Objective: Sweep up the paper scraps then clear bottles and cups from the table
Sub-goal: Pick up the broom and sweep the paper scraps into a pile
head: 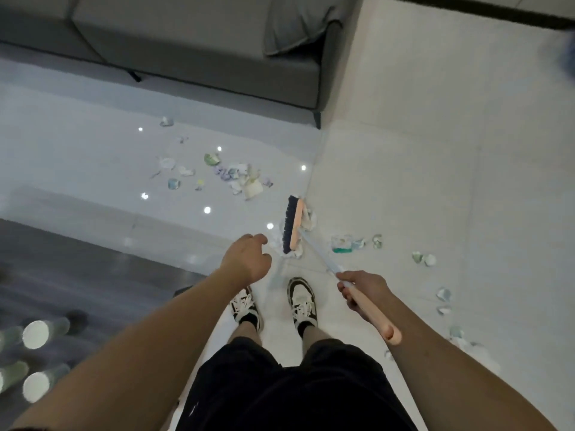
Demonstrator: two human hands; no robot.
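Note:
Torn paper scraps (242, 178) lie scattered on the pale floor ahead, with more scraps (342, 244) to the right of the broom and beside my right leg. My right hand (362, 292) grips the peach handle of a broom (294, 225), whose dark bristles press on a few scraps in front of my shoes. My left hand (247, 259) hovers left of the broom head with curled fingers. A pale blurred bar (275, 276) runs just beside it, and I cannot tell whether the hand holds it. Paper cups (35, 334) stand on the dark table (93, 275) at lower left.
A grey sofa (186, 42) with a cushion fills the top of the view, its leg near the far scraps. The dark table edge runs close to my left side. Open tiled floor (435, 150) stretches to the right.

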